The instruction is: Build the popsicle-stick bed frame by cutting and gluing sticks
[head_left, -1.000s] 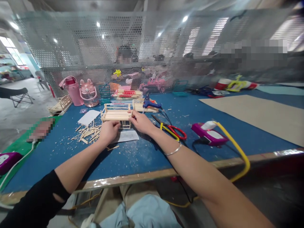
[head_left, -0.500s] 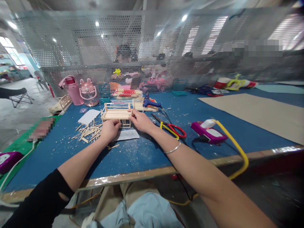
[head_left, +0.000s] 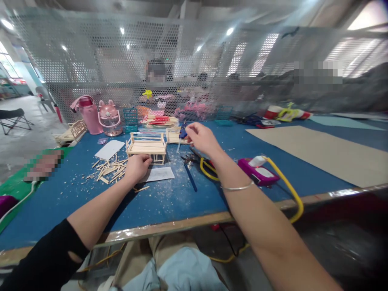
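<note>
A small model bench (head_left: 147,145), built of pale wooden sticks, stands upright on the blue table. My left hand (head_left: 138,167) is closed at its front left lower edge, with the fingertips pinched on the frame. My right hand (head_left: 202,138) is beyond the bench to the right, its fingers curled around a blue hot glue gun (head_left: 183,131). The hand hides most of the gun; a pale stick-like part points down from it. Below the bench lies a white paper slip (head_left: 159,173), partly behind my left hand.
Loose stick offcuts (head_left: 111,170) lie left of the bench. Yellow-handled pliers (head_left: 209,169), a slim blue tool (head_left: 190,178) and a purple power socket (head_left: 257,171) are by my right arm. Pink bottles (head_left: 89,115) stand behind. A cardboard sheet (head_left: 321,151) covers the right side.
My right hand has let go of the bench's right end and moved right and away to the glue gun. My left hand stays on the bench. The view has shifted slightly.
</note>
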`<action>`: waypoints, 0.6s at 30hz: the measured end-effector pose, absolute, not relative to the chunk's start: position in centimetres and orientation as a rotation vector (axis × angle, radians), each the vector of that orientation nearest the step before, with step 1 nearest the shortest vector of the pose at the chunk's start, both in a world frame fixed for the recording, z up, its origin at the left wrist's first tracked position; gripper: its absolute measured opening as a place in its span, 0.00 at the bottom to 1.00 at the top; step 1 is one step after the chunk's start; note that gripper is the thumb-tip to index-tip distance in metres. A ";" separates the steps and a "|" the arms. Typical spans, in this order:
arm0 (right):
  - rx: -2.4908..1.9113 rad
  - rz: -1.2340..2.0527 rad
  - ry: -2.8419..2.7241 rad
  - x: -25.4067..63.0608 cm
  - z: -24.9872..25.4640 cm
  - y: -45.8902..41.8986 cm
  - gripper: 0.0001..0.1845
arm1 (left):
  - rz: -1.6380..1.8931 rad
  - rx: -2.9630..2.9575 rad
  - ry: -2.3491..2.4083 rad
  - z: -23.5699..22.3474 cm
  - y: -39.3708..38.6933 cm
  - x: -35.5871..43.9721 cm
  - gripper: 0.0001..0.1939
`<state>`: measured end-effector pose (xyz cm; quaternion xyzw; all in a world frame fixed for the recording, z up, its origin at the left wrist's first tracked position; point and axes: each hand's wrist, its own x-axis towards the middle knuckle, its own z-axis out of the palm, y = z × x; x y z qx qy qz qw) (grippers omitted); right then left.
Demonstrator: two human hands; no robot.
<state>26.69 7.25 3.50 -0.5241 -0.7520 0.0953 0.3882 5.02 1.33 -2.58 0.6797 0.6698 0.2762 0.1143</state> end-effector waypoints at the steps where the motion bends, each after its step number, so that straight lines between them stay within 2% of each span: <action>1: -1.421 0.205 -1.996 27.6 4.0 7.2 0.13 | 0.815 1.994 1.962 -2.6 1.3 5.0 0.15; 5: -1.815 0.065 -2.479 30.1 3.9 5.3 0.11 | 0.798 1.983 1.960 -2.7 1.5 4.9 0.15; 10: -1.948 -0.207 -2.322 29.3 1.3 0.2 0.09 | 0.806 2.005 1.943 -2.9 1.7 4.8 0.14; 14: -2.025 -0.170 -2.387 27.3 -0.3 -1.9 0.16 | 0.833 2.002 1.920 -3.1 1.7 4.7 0.14; 18: -2.070 -0.036 -2.427 26.9 -0.2 -1.1 0.11 | 0.851 2.004 1.901 -3.2 1.8 4.7 0.14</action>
